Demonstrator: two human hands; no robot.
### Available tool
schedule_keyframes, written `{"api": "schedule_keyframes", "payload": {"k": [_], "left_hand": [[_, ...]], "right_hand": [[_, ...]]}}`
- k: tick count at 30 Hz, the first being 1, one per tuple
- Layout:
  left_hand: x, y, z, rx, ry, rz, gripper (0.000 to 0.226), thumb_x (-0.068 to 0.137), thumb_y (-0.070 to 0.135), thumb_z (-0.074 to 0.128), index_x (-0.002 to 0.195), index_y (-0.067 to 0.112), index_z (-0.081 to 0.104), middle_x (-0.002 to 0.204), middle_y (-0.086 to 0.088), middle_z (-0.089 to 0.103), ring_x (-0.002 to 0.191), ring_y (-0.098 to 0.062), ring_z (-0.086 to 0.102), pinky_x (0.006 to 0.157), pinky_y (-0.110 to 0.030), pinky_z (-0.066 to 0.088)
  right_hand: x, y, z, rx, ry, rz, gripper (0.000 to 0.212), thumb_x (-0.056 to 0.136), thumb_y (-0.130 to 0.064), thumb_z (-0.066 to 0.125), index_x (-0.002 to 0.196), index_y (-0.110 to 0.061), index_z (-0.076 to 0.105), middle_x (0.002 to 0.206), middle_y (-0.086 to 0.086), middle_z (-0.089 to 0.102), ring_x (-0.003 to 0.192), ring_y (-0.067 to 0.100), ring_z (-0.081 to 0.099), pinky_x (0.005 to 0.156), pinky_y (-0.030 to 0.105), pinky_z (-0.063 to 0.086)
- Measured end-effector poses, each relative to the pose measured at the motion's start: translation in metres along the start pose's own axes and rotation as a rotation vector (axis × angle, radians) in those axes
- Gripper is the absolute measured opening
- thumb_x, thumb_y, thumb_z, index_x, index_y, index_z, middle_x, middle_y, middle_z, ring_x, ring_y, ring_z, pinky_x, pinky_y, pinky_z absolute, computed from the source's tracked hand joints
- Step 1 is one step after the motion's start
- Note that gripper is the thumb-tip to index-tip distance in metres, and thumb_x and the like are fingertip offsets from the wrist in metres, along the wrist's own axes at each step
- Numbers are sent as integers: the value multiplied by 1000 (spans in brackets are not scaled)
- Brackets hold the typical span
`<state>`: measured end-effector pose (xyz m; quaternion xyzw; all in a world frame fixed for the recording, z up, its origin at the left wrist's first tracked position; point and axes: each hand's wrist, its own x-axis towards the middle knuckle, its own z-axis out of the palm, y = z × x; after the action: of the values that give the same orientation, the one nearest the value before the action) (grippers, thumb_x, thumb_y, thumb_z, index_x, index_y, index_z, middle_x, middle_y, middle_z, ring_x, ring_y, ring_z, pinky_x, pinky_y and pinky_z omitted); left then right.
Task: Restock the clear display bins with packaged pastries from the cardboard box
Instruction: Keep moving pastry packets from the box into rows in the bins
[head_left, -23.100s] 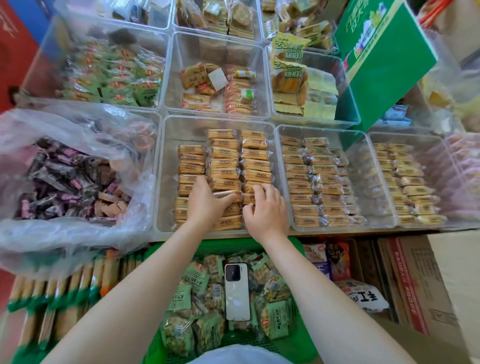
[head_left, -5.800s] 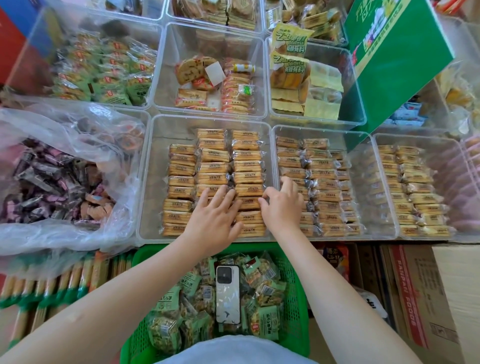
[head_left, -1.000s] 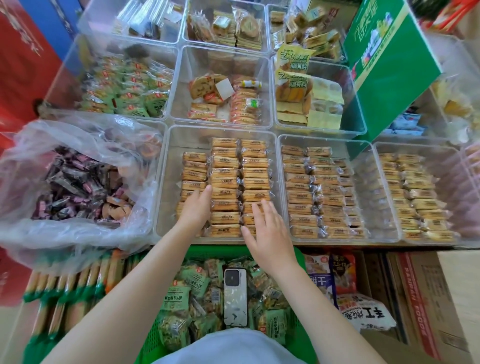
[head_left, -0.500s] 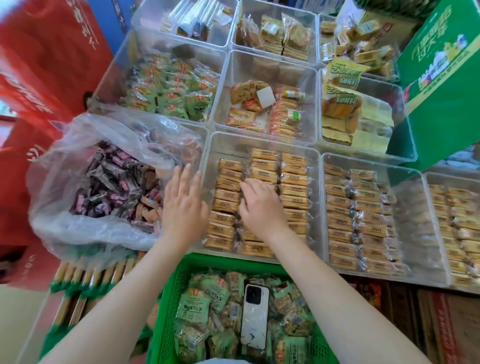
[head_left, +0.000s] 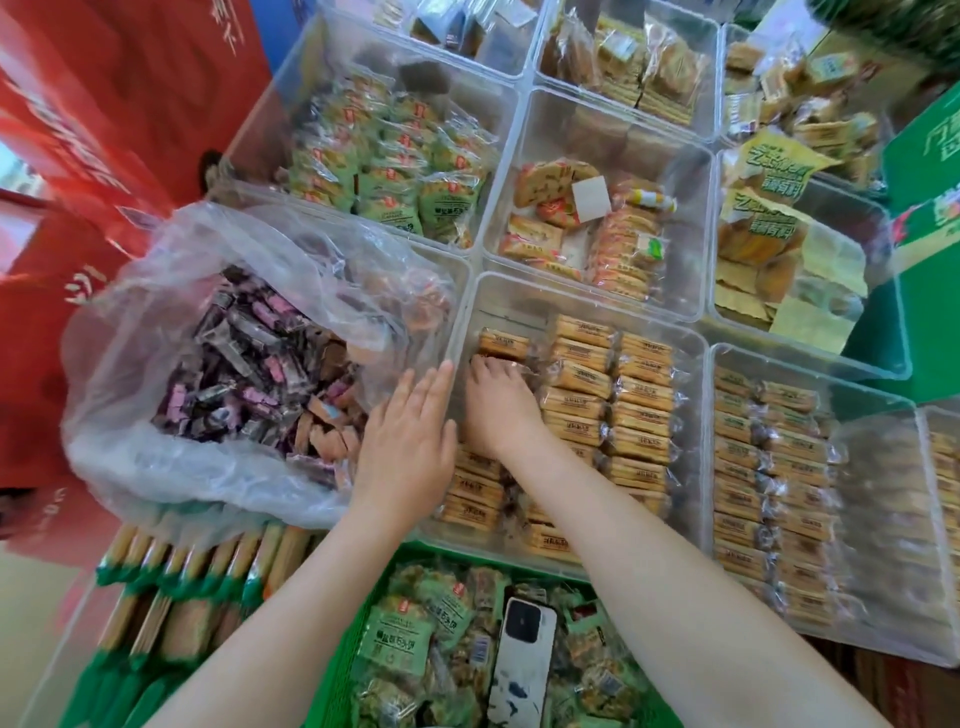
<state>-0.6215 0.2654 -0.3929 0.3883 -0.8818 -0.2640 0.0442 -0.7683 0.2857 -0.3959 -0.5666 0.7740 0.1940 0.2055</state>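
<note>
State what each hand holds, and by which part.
Left hand: nothing; it lies flat against the bin wall. Right hand: fingers curl onto a pastry pack; grip unclear.

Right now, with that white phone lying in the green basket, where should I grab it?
Pinch the white phone across its two long edges near the camera end, coming straight down from above. It lies flat, back up, on loose green snack packets, so its edges are exposed and nothing sits on top.

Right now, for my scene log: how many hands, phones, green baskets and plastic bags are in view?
Hands: 2, left hand and right hand
Phone: 1
Green basket: 1
Plastic bag: 1
Total: 5
</note>
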Motion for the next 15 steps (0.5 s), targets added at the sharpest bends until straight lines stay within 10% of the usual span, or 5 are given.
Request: {"api": "schedule_keyframes", "payload": {"k": [15], "left_hand": [[0, -2, -8, -182, -46, -49, 55, 106, 40, 19, 161, 32, 17, 164, 9, 27, 154, -15, 14, 119, -45, 25]], "right_hand": [[-27, -14, 16, 264, -21, 89, 84, 97, -13, 51, 160, -10, -5, 168, 8, -10, 155, 27, -6, 126, 44, 1]]}}
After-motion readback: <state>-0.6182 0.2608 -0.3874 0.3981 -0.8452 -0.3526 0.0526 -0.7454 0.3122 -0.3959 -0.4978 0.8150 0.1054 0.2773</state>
